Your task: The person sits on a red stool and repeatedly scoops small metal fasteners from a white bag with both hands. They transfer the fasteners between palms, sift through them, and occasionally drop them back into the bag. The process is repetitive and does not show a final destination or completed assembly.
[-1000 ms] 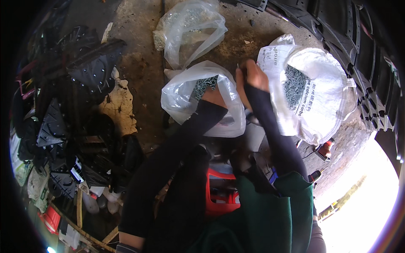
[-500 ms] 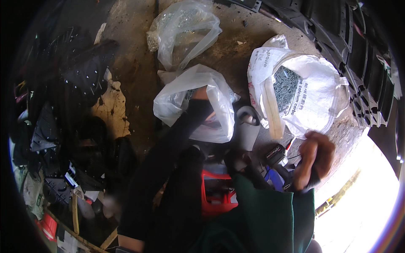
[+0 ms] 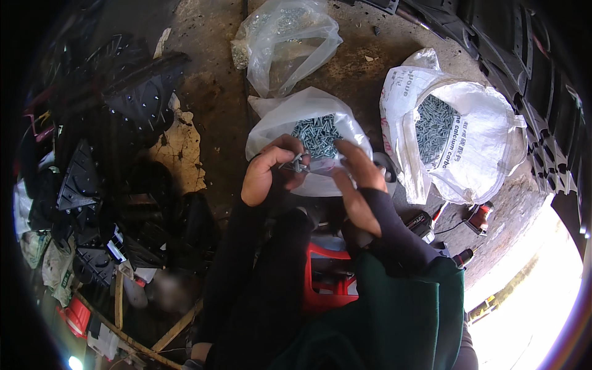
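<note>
My left hand point(image 3: 265, 176) is closed around several small silver screws point(image 3: 297, 163), held over the near edge of an open clear plastic bag point(image 3: 277, 126). A pile of the same kind of screws point(image 3: 317, 134) fills the inside of this bag. Across from it, my right hand point(image 3: 364, 188) hovers at the bag's right front, thumb and fingers apart, with nothing visible between them. To the right, a white woven sack point(image 3: 478, 163) with its mouth rolled open holds more greyish screws point(image 3: 433, 127).
Behind the bag lies another clear plastic bag point(image 3: 293, 58) with small metal pieces. A black battery pack point(image 3: 420, 227) and a red-and-black tool part point(image 3: 480, 217) sit at the right. Black plastic parts point(image 3: 80, 179) crowd the left. A red plastic frame point(image 3: 311, 277) is between my legs.
My left hand has come up out of the plastic bag with screws in it. My right hand has moved left from beside the woven sack to the bag's front.
</note>
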The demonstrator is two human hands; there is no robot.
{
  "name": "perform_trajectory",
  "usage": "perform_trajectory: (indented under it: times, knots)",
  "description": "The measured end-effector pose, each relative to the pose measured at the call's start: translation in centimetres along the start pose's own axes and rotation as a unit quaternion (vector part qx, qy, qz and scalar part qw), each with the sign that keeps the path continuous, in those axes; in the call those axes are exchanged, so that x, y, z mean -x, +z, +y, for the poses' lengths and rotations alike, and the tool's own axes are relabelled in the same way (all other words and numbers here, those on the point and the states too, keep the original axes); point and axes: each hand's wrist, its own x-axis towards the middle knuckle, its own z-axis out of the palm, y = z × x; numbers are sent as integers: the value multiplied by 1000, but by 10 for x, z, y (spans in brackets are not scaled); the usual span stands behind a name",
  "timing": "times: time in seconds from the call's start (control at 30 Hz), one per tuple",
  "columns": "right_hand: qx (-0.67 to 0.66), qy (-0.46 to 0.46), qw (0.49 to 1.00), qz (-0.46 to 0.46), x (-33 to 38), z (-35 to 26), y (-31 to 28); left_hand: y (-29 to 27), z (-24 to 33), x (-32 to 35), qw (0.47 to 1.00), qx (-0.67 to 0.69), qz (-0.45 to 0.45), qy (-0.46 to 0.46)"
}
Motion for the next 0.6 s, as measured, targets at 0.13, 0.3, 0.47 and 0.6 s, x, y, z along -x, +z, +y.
perform_trajectory:
  times: [0.13,0.3,0.47,0.6]
  knots:
    - [-245,113,961,-57,-21,8,5,8,-8,-1,1000,-3,-23,-17]
    - [-461,182,855,-152,-40,4,8,26,-14,3,1000,4,-12,-3]
    - [-466,230,839,-164,-47,-4,1,35,-5,19,999,41,-20,-20]
    - [-481,223,829,-176,-46,-4,-3,37,0,26,994,92,-38,-37]
